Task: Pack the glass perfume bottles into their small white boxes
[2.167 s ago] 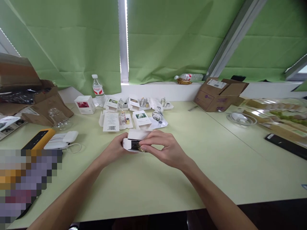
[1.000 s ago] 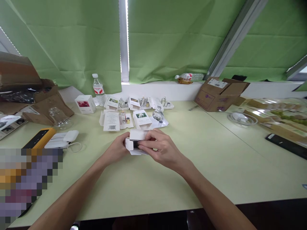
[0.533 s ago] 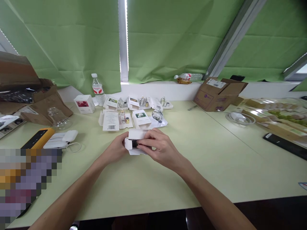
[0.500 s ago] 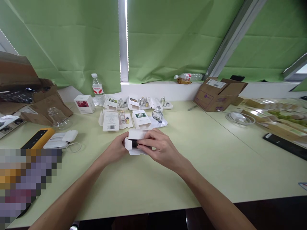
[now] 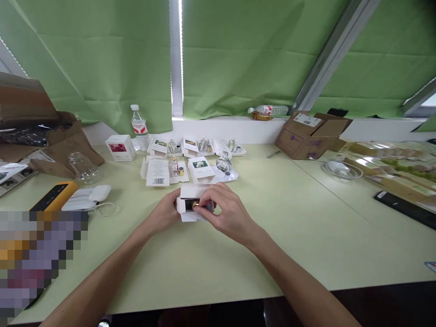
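1 open white box [image 5: 192,191] held mid-view above table [image 5: 170,272], w/ 1 gold piece [image 5: 195,205] inside. L hand [image 5: 166,210] clamped round box's 9 o'clock side; R hand [image 5: 227,205] pinching gold piece, thumb & index nearly together, hiding some contents. Beyond, at 12: 5 bottles [image 5: 224,163] w/ opened pkgs [image 5: 157,171]; 10: 1 closed carton [image 5: 121,149]; 2: 1 brown box [image 5: 303,138].

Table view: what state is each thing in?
White cardboard box, centre front: open
Left hand: gripping it
Right hand: pinching small round golden piece
White cubic cardboard box, red picture: shut
White barcoded cardboard box: open
Clear plastic bottle, red label: upright, capped
Second clear plastic bottle: lying, capped
Brown cardboard box, right: open
Green fabric blinds: lowered
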The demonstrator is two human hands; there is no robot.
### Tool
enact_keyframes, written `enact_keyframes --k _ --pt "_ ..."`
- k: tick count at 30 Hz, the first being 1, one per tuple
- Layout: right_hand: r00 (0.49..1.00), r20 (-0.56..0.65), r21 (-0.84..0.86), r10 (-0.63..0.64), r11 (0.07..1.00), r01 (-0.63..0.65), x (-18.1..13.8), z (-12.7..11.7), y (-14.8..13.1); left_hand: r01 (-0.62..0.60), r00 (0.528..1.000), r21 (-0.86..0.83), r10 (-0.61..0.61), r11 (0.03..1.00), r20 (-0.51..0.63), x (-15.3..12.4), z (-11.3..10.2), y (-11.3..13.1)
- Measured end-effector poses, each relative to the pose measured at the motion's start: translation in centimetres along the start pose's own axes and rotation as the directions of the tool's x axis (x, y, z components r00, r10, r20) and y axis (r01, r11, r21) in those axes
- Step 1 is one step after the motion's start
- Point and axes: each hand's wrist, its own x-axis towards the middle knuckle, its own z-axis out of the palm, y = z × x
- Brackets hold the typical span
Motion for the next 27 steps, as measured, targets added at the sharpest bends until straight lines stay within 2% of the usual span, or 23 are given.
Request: enact_keyframes --k 4,9,15,22,27 --pt "0.999 -0.039 0.013 -0.025 1.000 0.026 0.00 0.04 0.06 -0.028 0.999 0.028 0.028 0.999 -0.018 0.07 -0.04 0.04" --pt "0.989 -0.144 0.075 -0.024 0.997 0.035 0.15 -0.30 0.18 0.009 1.000 0.015 -0.009 1.000 -0.027 0.08 -0.11 -0.12" --pt "0.981 -0.176 0.114 0.080 0.992 -0.061 0.17 -0.49 0.62 0.043 0.998 0.011 -0.043 0.999 -0.046 -0.01 -0.29 -0.17" --pt "0.954 -0.071 0.205 0.291 0.940 -0.272 0.14 -0.56 0.81 0.040 0.998 -0.021 -0.040 0.999 -0.044 -0.13 -0.20 -0.12" --pt "0.893 0.094 0.362 0.439 0.821 -0.442 0.14 -0.80 0.59 0.059 0.998 0.014 -0.058 0.998 -0.035 -0.19 -0.16 0.05"
